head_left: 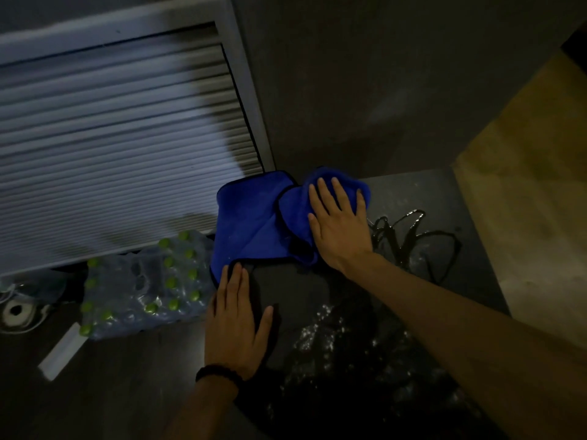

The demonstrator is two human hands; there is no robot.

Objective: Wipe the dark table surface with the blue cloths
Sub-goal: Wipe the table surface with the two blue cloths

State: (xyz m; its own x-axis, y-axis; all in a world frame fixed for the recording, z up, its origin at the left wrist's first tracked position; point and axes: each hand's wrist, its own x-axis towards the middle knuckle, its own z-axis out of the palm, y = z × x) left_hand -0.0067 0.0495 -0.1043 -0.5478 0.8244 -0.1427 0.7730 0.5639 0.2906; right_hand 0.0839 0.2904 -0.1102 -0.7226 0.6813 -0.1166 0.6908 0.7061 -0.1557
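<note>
Two blue cloths lie on the dark table (422, 192) near its far left corner. The larger blue cloth (247, 220) is spread flat and hangs a little over the left edge. A smaller bunched blue cloth (295, 208) overlaps it on the right. My right hand (336, 223) presses flat on the bunched cloth, fingers straight. My left hand (235, 325) rests flat on a dark grey patch (295, 300), cloth or bare table I cannot tell, at the table's left edge, its fingertips touching the larger cloth's near hem.
Black cords (413, 236) lie tangled on the table right of my right hand. Wet glints (320, 331) speckle the surface near me. A shrink-wrapped pack of green-capped bottles (143, 284) sits on the floor to the left, below a white slatted shutter (111, 138).
</note>
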